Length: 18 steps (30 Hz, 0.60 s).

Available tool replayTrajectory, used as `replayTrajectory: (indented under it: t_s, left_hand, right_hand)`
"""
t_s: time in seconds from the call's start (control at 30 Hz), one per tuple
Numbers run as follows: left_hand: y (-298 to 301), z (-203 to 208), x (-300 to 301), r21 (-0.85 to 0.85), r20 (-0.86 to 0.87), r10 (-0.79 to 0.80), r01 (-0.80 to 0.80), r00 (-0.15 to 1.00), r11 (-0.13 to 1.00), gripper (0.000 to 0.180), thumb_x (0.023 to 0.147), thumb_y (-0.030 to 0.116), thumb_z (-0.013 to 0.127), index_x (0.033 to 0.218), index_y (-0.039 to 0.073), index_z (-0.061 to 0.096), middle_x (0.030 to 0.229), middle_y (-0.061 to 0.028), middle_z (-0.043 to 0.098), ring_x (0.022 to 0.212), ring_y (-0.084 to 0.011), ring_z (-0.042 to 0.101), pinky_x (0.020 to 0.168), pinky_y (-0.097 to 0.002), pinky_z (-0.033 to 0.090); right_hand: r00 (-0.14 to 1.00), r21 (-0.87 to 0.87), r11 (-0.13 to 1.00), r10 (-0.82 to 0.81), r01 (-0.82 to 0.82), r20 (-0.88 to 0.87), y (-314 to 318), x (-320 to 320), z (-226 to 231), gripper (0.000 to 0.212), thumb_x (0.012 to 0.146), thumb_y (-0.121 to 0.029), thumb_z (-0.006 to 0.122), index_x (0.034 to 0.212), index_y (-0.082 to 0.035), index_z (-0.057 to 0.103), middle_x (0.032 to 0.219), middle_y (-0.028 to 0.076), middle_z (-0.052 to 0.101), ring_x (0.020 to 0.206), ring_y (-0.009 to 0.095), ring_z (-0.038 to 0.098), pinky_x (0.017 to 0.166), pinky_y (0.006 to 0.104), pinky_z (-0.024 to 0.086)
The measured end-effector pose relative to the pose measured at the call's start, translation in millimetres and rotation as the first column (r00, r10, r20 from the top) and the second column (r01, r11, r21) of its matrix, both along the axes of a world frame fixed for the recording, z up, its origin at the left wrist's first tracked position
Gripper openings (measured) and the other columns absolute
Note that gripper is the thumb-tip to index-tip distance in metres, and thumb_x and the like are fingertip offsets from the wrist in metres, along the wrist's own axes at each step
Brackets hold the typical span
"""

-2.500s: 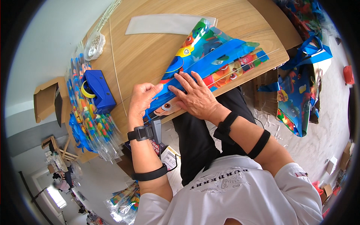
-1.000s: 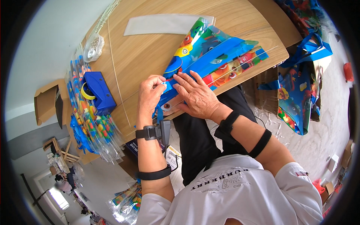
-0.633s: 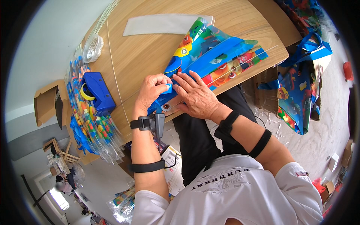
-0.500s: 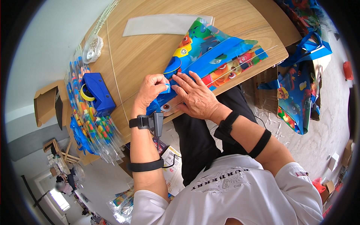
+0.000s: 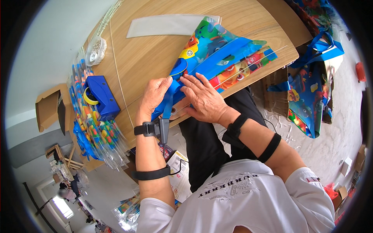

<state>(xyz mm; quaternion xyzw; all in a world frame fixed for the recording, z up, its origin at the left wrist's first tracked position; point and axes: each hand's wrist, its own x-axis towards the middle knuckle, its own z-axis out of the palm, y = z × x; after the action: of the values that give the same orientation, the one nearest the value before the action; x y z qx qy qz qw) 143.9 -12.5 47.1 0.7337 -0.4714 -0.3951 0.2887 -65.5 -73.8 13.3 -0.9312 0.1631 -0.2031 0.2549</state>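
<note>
A folded cartoon-print plastic sheet (image 5: 217, 50), mostly blue, lies slantwise across the front of the wooden table, its near end under my hands. A thin white rod (image 5: 248, 68) runs along its near edge. At that end my left hand (image 5: 156, 93) has its thumb and fingers closed on a blue strip (image 5: 168, 105), which hangs down past the wrist; the fingertips are partly hidden. My right hand (image 5: 204, 95) lies flat on the sheet just beside it, fingers slightly apart, pressing on the surface.
On the wooden table (image 5: 143, 58) are a clear plastic sheet (image 5: 165, 26), a blue tape dispenser (image 5: 101, 97), a small tub (image 5: 96, 51) and a pile of bagged printed sheets (image 5: 91, 120). More printed material (image 5: 309, 93) hangs over a carton at the right.
The blue strip between my hands has come up and unfolded into a longer band toward my left wrist. My left thumb has shifted slightly; the right hand stays nearly in place.
</note>
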Motion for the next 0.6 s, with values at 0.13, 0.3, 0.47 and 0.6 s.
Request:
replayTrajectory:
  t_s: [0.13,0.3,0.47,0.6]
  left_hand:
    - [-4.3,5.6,-9.2,-0.019,-0.016,0.032,-0.032,0.999,0.999,0.060,0.098,0.052,0.047,0.076,-0.002,0.060,0.059,0.0003,0.047,0.059,-0.0093,0.041,0.054,-0.0293,0.039]
    - [-4.1,2.5,-0.7,0.086,0.036,0.007,-0.010,0.999,0.996,0.061,0.095,0.060,0.043,0.076,0.005,0.060,0.064,0.0003,0.051,0.058,-0.0098,0.050,0.052,-0.0259,0.041]
    - [-3.0,0.3,-5.0,0.009,0.133,0.005,-0.006,0.991,1.000,0.067,0.097,0.057,0.041,0.076,-0.002,0.062,0.058,-0.0077,0.055,0.057,-0.0186,0.056,0.056,-0.0342,0.045]
    - [-4.1,1.6,-13.5,-0.017,0.122,0.006,-0.004,0.993,1.000,0.065,0.097,0.054,0.042,0.076,-0.003,0.063,0.059,-0.0098,0.056,0.057,-0.0201,0.057,0.057,-0.0343,0.046]
  right_hand:
    - [0.999,0.025,0.999,0.019,-0.020,0.038,-4.3,-4.1,-0.5,0.060,0.072,-0.028,0.073,0.124,-0.006,0.051,0.141,0.021,0.043,0.136,0.034,0.036,0.116,0.0470,0.019]
    - [0.997,0.053,0.999,-0.015,0.011,0.078,-0.6,-1.6,3.1,0.060,0.069,-0.023,0.076,0.121,-0.007,0.051,0.145,0.020,0.037,0.138,0.035,0.032,0.115,0.0490,0.020]
    - [0.997,0.032,0.997,-0.077,0.076,0.021,2.5,9.2,8.4,0.065,0.069,-0.027,0.076,0.122,-0.001,0.050,0.142,0.020,0.038,0.139,0.035,0.029,0.115,0.0511,0.018]
    - [0.991,-0.032,0.992,-0.121,0.120,-0.049,-4.6,-2.5,17.0,0.068,0.071,-0.034,0.075,0.120,0.005,0.050,0.136,0.020,0.043,0.138,0.035,0.028,0.115,0.0523,0.017]
